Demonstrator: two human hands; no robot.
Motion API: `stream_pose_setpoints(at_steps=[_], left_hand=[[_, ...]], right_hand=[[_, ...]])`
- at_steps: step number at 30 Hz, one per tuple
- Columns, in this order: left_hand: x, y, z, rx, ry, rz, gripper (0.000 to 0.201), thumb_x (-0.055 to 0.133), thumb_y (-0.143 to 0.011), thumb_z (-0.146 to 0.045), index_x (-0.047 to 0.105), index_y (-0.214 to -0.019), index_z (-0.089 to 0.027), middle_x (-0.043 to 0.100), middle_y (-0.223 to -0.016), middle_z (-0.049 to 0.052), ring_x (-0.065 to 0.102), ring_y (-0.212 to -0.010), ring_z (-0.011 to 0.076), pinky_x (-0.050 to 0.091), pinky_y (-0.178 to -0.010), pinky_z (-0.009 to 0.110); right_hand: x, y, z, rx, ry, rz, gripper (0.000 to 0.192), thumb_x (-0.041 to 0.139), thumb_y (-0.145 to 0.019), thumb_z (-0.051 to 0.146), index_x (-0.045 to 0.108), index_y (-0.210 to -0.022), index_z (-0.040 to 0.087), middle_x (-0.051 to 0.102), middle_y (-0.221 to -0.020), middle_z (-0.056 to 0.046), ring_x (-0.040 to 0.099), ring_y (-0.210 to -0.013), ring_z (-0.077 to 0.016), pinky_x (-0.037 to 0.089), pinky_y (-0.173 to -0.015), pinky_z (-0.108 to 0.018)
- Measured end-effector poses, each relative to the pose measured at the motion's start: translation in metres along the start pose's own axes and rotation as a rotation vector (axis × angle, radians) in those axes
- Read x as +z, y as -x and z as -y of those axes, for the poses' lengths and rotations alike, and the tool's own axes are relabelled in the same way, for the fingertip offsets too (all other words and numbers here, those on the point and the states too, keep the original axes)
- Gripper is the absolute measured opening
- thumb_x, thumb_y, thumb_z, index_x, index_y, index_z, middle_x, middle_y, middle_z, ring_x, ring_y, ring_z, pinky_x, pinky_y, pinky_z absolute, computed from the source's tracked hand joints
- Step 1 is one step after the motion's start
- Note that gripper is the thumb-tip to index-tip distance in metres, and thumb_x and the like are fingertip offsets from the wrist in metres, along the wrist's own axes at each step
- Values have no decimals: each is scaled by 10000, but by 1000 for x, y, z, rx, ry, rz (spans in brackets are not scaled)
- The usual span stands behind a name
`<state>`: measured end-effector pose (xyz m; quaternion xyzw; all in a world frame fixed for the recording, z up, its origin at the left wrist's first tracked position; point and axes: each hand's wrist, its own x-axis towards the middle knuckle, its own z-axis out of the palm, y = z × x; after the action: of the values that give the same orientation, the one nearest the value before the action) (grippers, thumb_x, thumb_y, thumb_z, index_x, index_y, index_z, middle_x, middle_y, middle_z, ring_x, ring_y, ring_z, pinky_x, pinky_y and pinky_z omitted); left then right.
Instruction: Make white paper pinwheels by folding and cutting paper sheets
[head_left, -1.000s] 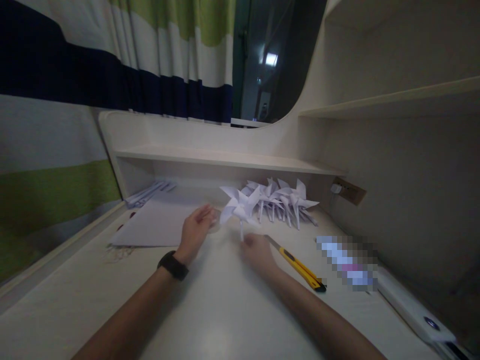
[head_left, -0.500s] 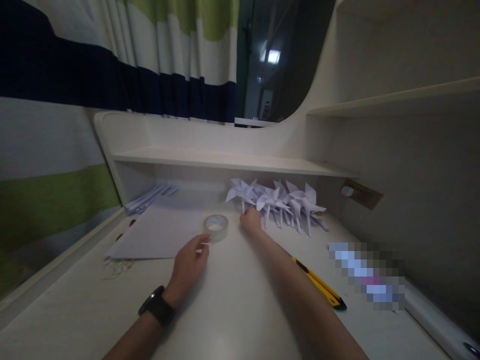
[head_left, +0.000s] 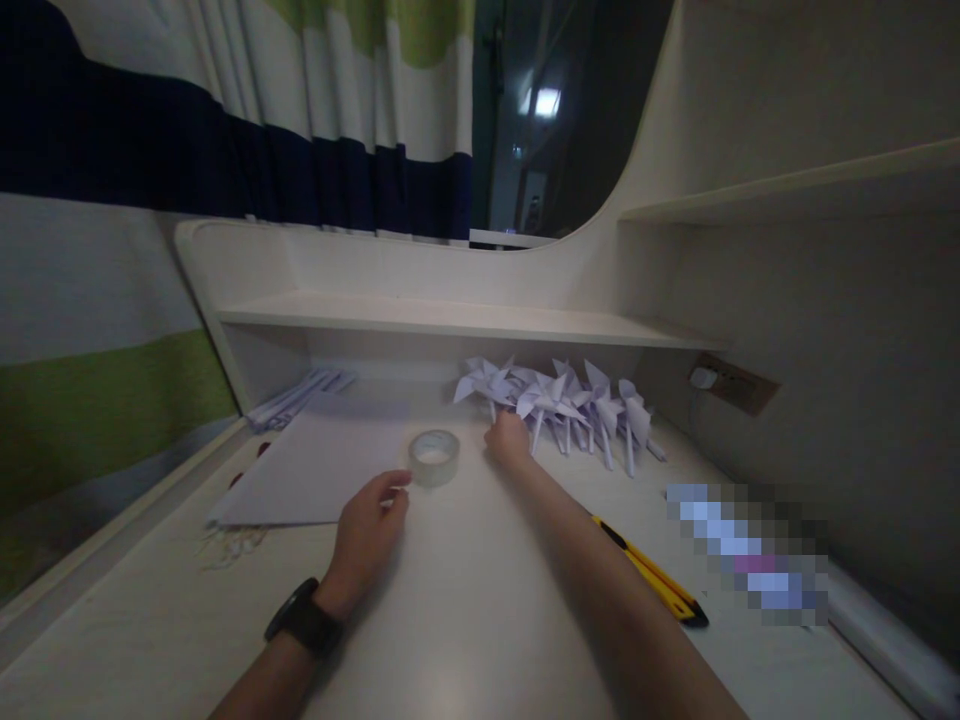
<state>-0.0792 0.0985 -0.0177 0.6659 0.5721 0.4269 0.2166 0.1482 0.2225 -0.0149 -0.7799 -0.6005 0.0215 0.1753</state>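
My right hand (head_left: 508, 440) is closed round the stick of a white paper pinwheel (head_left: 486, 380) at the left end of the group; the fingertips are mostly hidden. Several more paper pinwheels (head_left: 551, 400) lie crowded to its right, sticks pointing towards me. My left hand (head_left: 373, 535), with a black watch on its wrist, rests over the desk with thumb and fingers a little apart and nothing between them. Just beyond its fingertips, and apart from them, a roll of clear tape (head_left: 434, 458) lies flat.
White paper sheets (head_left: 322, 460) lie at the left, with rolled paper sticks (head_left: 304, 395) behind them. Small pale bits (head_left: 236, 545) sit by the sheets' near edge. A yellow utility knife (head_left: 660, 580) lies beside my right forearm. A low shelf (head_left: 450, 315) overhangs the back.
My left hand has drawn slightly away from the tape. The pinwheels at the right end have shifted and turned. My right hand still grips the left pinwheel's stick. The view has moved a little.
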Motion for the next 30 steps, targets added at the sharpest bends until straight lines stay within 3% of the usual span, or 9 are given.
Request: stream_pose_setpoints(at_steps=[7,20,24,30], left_hand=[[4,3,0,-9,0,20,322,464,-777,-326,655,-982,-166,716,-997,100,683,-852,234,526,-800,363],[6,6,1,-37,11,57,346,473,-789,-351,644,-1022,-159,715,-998,108,680,-853,245,524,-792,369],[8,6,3,-41,8,59,348,477,-791,-363,643,-1026,-168,720,-973,100,682,-840,246,523,-788,367],[10,5,8,-25,23,64,326,499,-769,-377,650,-980,-179,729,-938,95,686,-804,253,531,-752,367]], right_hand=[[-4,4,-24,-3,28,-69,258,554,-798,131,706,-1000,82,703,-995,-218,675,-961,-277,496,-805,-299],[-30,-15,-88,98,47,-105,305,504,-808,107,692,-1042,53,689,-1031,-237,665,-976,-300,477,-793,-312],[-26,-10,-73,-8,17,-117,275,485,-869,184,700,-1027,119,697,-1048,-180,645,-1013,-263,447,-836,-288],[-5,-10,-20,-160,-63,-122,266,496,-904,273,695,-1020,140,705,-1039,-150,639,-1000,-233,420,-851,-265]])
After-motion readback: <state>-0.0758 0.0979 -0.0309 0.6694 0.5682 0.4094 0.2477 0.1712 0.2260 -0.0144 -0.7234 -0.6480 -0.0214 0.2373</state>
